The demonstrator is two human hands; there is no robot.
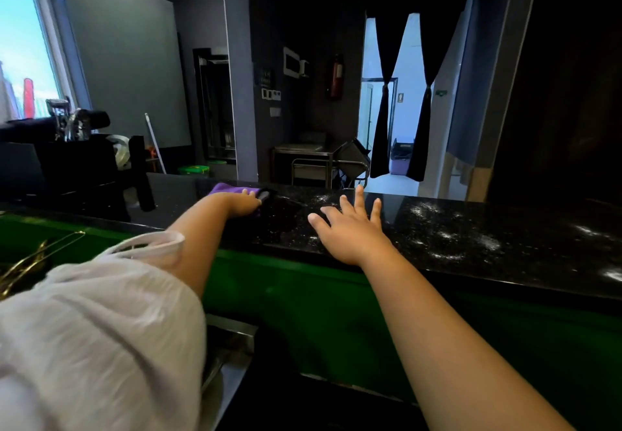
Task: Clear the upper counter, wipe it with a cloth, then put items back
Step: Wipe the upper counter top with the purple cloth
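Observation:
The upper counter [471, 248] is a black speckled stone slab above a green front panel. White powdery smears lie across its middle and right part. My left hand [244, 203] reaches far over it and presses down on a purple cloth [232, 189] near the counter's back edge. My right hand [350, 228] rests flat on the counter's near edge, fingers spread, holding nothing. A loose white sleeve covers my left upper arm.
Dark equipment [67, 161] with metal tools stands at the counter's left end. A metal sink edge [232, 339] shows below the green panel [303, 296]. Beyond the counter are a steel table [303, 152], a fire extinguisher [336, 77] and a curtained doorway [397, 94].

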